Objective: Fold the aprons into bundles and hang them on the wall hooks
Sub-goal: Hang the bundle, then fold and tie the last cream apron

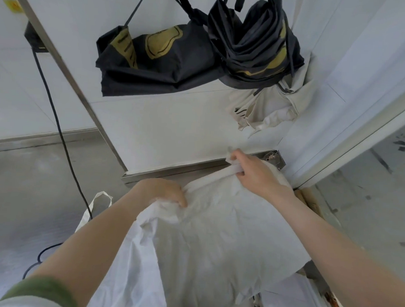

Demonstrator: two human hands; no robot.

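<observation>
Sleeve (42,290): green, soft cuff on the left forearm, lowest in view.
White apron (216,242): thin, creased, matte cloth held up between both hands in front of the wall, draping down toward the camera; its top edge is rolled into a narrow band.
Left hand (162,191): fingers curled into a bunched fold at the apron's upper left.
Right hand (258,174): pinches the rolled band at the upper right; the 2 hands are apart.
Strap (97,204): white loop hanging at the apron's left side.
Black bundles: 2 folded black aprons (159,58) (255,44) hang side by side high on the wall by thin straps, with gold printed shapes; no lettering can be read.
Cream bundle (268,107): crumpled pale cloth hanging just below the right black bundle.
Cable (58,128): black, running down the wall to the grey floor.
</observation>
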